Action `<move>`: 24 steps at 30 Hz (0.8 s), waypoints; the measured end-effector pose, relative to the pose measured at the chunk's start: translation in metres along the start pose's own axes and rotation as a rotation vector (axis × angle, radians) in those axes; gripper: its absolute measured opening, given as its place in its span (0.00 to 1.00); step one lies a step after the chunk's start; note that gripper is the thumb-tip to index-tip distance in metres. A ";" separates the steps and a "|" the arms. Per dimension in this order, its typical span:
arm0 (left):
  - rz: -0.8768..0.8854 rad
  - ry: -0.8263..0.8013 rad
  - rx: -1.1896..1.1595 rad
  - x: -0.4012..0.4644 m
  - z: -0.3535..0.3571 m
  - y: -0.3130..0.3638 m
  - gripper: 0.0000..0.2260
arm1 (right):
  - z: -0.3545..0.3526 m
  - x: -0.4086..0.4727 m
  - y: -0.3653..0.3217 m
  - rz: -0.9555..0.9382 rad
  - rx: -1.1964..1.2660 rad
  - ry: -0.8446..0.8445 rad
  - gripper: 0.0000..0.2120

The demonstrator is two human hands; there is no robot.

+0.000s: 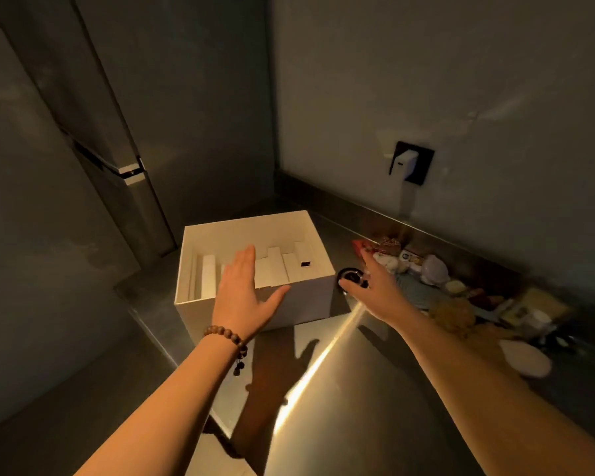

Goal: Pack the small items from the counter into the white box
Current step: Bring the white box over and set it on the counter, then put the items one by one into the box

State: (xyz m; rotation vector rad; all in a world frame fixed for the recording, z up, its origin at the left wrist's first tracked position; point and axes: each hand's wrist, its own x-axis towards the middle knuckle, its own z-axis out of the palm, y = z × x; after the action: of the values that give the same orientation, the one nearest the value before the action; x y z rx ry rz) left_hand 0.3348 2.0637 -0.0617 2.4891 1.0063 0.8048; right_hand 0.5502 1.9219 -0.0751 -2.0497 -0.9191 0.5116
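A steel worktop (375, 424) is filling the lower right of the frame. The white box (303, 304) is sitting open at centre, with white packages (208, 276) standing inside. A heap of small items (468, 297) is lying right of centre along the wall; their labels are too blurred to read. The left hand (243, 297) is hovering over the box's near wall, fingers spread and empty. The right hand (380, 290) is reaching between box and heap, fingers loose, beside a dark round object (349, 275). A white charger (404, 163) is sitting in the wall socket.
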 end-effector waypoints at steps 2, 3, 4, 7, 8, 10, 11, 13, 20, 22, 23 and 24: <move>0.106 -0.070 -0.039 -0.008 0.017 0.032 0.41 | -0.017 -0.022 0.017 0.005 0.066 0.047 0.39; 0.156 -0.115 -0.051 -0.011 0.026 0.047 0.40 | -0.025 -0.033 0.026 0.009 0.080 0.070 0.38; 0.200 -0.160 -0.054 -0.015 0.035 0.061 0.40 | -0.033 -0.045 0.036 0.005 0.068 0.092 0.37; 0.297 -0.256 -0.047 -0.025 0.063 0.095 0.39 | -0.058 -0.074 0.066 -0.026 -0.038 0.178 0.33; 0.319 -0.281 -0.042 -0.028 0.072 0.103 0.39 | -0.065 -0.082 0.074 -0.021 -0.080 0.207 0.30; 0.357 -0.332 -0.028 -0.031 0.090 0.116 0.39 | -0.078 -0.096 0.090 0.030 -0.114 0.259 0.27; 0.373 -0.365 -0.018 -0.032 0.099 0.120 0.39 | -0.083 -0.102 0.100 0.057 -0.141 0.282 0.26; 0.407 -0.426 0.007 -0.031 0.118 0.127 0.39 | -0.092 -0.108 0.119 0.140 -0.295 0.318 0.24; 0.483 -0.516 0.070 -0.008 0.163 0.137 0.39 | -0.094 -0.097 0.154 0.343 -0.593 0.396 0.24; 0.491 -0.509 0.067 0.001 0.170 0.134 0.40 | -0.091 -0.091 0.158 0.381 -0.698 0.386 0.21; 0.490 -0.515 0.062 0.005 0.173 0.132 0.40 | -0.090 -0.088 0.159 0.390 -0.756 0.376 0.18; 0.484 -0.525 0.054 0.007 0.176 0.131 0.40 | -0.088 -0.087 0.160 0.390 -0.812 0.356 0.16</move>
State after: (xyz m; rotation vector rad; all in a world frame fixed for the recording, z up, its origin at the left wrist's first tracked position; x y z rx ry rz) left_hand 0.5156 1.9616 -0.1322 2.8050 0.2521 0.2027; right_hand 0.6171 1.7465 -0.1496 -2.9572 -0.5411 -0.0769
